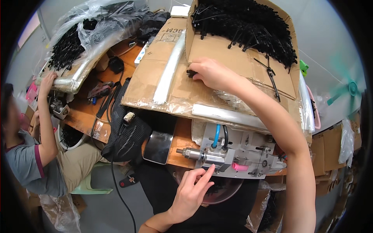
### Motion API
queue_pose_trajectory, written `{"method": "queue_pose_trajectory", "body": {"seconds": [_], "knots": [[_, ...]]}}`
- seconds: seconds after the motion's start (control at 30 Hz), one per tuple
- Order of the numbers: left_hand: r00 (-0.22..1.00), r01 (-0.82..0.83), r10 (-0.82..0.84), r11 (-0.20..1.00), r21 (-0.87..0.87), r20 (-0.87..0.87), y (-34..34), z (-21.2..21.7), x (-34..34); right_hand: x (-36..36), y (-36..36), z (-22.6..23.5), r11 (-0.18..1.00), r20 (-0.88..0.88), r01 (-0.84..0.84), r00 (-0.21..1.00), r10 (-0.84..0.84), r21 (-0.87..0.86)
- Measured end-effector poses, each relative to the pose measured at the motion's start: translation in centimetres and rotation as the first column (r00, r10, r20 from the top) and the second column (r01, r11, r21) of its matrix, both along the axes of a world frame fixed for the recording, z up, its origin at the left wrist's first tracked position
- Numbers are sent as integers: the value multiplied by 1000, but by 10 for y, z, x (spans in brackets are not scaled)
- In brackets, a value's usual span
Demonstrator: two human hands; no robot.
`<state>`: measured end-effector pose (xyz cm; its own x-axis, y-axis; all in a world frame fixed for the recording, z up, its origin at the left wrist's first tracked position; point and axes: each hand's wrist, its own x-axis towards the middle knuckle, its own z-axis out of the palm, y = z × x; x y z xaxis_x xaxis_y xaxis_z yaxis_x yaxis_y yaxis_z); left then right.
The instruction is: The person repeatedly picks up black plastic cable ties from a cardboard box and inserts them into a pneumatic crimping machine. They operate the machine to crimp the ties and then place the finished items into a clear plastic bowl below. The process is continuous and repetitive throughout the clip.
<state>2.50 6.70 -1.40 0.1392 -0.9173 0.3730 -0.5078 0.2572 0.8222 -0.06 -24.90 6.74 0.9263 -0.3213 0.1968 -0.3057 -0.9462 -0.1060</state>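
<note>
My right hand (210, 73) reaches over the cardboard on the table, its fingers closed on small black parts (190, 73) whose exact kind I cannot make out. My left hand (190, 194) is low in front of the metal machine (252, 155), its fingers stretched out and apart. One fingertip is close to the machine's silver cylinder (214, 160); whether it touches is unclear. Blue and black air hoses enter the cylinder's top, and a pink sleeve (240, 167) sits to its right. Beneath my left hand, a bowl (229, 190) holds dark pieces and is partly hidden.
An open cardboard box (213, 54) holds a heap of thin black plastic parts; a few lie loose on its flap. Left of the machine are a phone (158, 147) and a black mesh bag (126, 134). A co-worker (35, 163) sits at the left; a green fan (351, 88) stands at right.
</note>
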Motion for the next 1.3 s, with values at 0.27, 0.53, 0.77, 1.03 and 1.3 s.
{"method": "queue_pose_trajectory", "body": {"seconds": [0.27,0.53,0.77,1.03,1.3], "knots": [[999,-35,35,999,26,13,2,-6,-6,-133,6,53,1000,77,25,997,-25,1],[990,115,-116,993,19,75,-15,4,-26,-238,20,21,1000,-36,22,999,-22,-1],[948,297,-302,953,68,100,-16,14,-50,-228,28,13,1000,77,4,997,-4,0],[633,637,-758,625,451,157,-10,-69,-87,-257,26,47,979,271,139,958,-94,-151],[371,455,-918,314,834,144,18,-195,-121,-504,-82,73,251,109,946,276,-955,-205]]}}
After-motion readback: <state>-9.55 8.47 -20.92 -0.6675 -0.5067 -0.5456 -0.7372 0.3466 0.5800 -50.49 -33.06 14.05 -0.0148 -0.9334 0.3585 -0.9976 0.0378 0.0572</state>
